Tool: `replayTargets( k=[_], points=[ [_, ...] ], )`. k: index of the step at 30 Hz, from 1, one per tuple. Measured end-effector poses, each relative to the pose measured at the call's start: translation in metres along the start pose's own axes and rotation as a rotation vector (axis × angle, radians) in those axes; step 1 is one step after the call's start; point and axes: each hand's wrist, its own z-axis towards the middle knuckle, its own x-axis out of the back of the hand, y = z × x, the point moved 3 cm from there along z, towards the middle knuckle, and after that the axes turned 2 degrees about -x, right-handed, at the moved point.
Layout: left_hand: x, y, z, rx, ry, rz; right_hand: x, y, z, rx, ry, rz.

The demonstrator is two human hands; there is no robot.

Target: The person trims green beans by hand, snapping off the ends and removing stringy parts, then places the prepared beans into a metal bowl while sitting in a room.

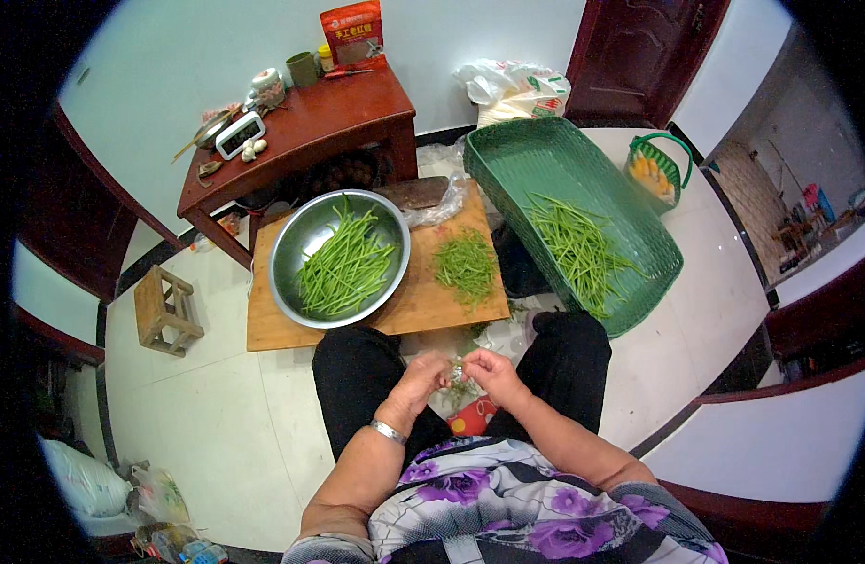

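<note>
My left hand (426,377) and my right hand (490,374) meet between my knees, fingertips pinched close together. A small greenish piece seems to be between them, too small to name surely. Beyond my left knee a steel bowl (277,282) of long green beans (348,264) rests on a wooden board (404,314). A pile of short green bean pieces (466,264) lies on the board's right part. To the right, a green woven tray (615,197) holds more long green beans (580,247). Green scraps lie on the floor below my hands.
A red-brown wooden table (333,106) bears a clock (240,135), garlic bulbs (252,149) and a green cup (302,69). A wooden stool (166,310) stands at the left. Behind the tray are a green basket (654,173) and a white plastic bag (520,88).
</note>
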Motion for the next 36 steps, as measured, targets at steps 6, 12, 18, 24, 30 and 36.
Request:
replayTargets(
  k=[6,12,18,24,30,36],
  points=[
    [-0.002,-0.001,0.001,0.026,-0.034,-0.131,0.0,-0.009,-0.002,-0.087,-0.039,0.097],
    [-0.006,0.0,-0.001,0.05,-0.105,-0.24,-0.001,-0.006,-0.003,-0.118,-0.029,0.224],
    [-0.01,0.002,-0.004,0.059,-0.132,-0.338,-0.001,-0.007,-0.003,-0.156,-0.038,0.284],
    [-0.006,-0.002,-0.001,0.035,-0.047,-0.319,0.001,-0.001,-0.001,-0.199,0.029,0.239],
    [-0.008,-0.002,0.001,0.007,-0.061,-0.191,0.001,-0.004,-0.005,-0.28,0.033,0.495],
    [-0.011,-0.001,0.0,-0.007,-0.067,-0.121,0.003,-0.003,-0.004,-0.269,0.094,0.469]
  ],
)
